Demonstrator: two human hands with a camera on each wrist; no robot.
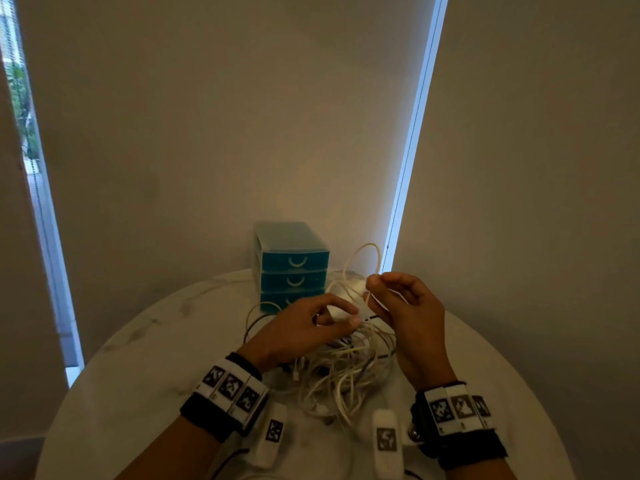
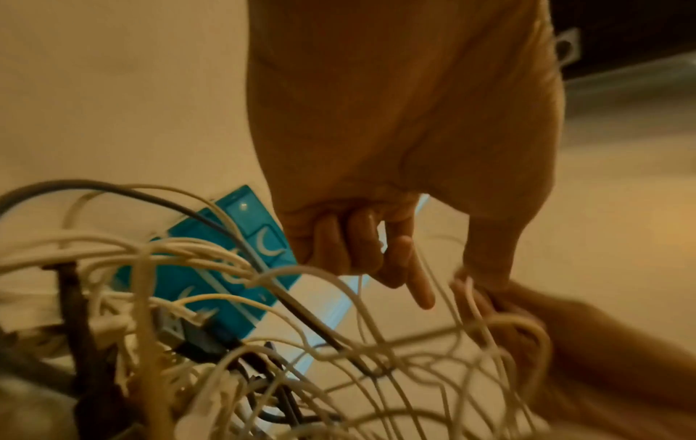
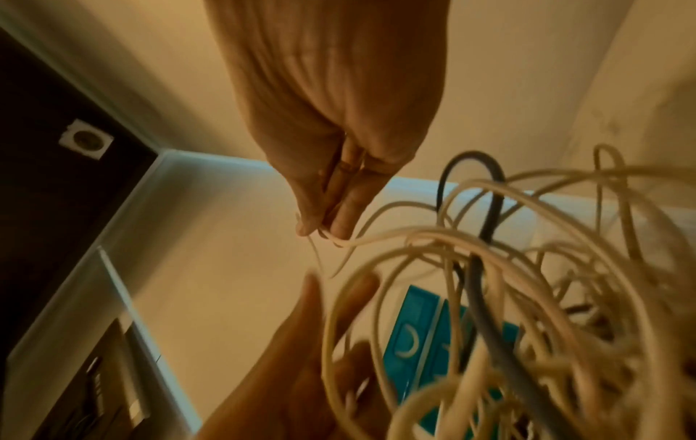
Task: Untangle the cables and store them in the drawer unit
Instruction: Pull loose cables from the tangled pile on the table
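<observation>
Round white marble table point(image 1: 145, 344) sits against beige blinds point(image 1: 214, 126), with one teal three-drawer unit point(image 1: 293, 265) at its far edge. Cable tangle point(image 1: 341, 368) sits mid-table, mostly cream, too knotted to count. Right hand point(image 1: 405, 313) pinches a cream loop point(image 1: 363, 261); left hand point(image 1: 304, 329) pinches another strand.

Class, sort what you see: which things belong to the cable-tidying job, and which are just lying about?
Job:
cable tangle
white cable, pinched by right hand
left hand
blue drawer unit

Lying about:
table
window blind
</observation>
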